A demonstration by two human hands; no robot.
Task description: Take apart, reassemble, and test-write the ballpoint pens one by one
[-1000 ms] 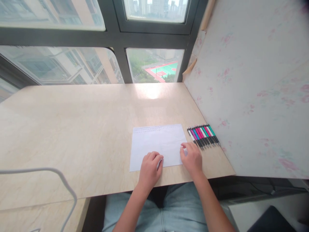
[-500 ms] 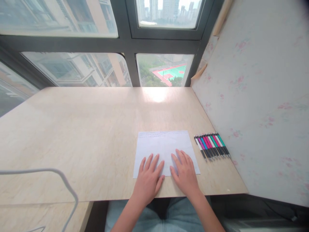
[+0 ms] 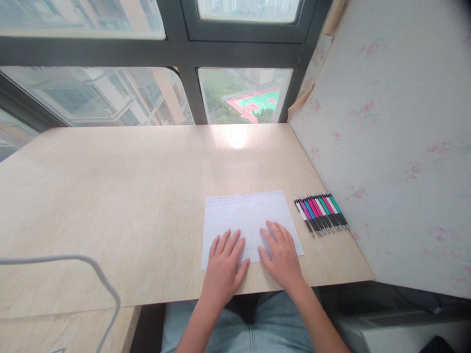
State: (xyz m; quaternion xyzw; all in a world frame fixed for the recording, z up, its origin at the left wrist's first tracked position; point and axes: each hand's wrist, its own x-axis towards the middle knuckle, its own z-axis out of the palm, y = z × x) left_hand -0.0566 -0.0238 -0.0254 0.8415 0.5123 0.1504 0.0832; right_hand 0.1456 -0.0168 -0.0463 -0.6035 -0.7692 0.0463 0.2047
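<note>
A white sheet of paper (image 3: 246,215) lies flat on the beige marbled desk (image 3: 128,196) near its front edge. My left hand (image 3: 222,264) rests palm down on the sheet's lower left part, fingers stretched out. My right hand (image 3: 281,255) lies flat beside it on the lower right part, fingers spread. Neither hand holds anything. Just right of the paper sits a neat row of several pens (image 3: 321,213) with black grips and pink, teal, blue and white barrels.
A wall panel with faint pink flowers (image 3: 386,147) stands along the desk's right side. Dark-framed windows (image 3: 191,54) run behind the desk. A thin white wire loop (image 3: 91,267) arches over the front left corner. My jeans-clad legs (image 3: 253,323) are below the desk edge.
A second ago both hands were curled at the paper's lower edge, the right near the pens. They have since flattened onto the sheet, fingers out. The view shifted slightly.
</note>
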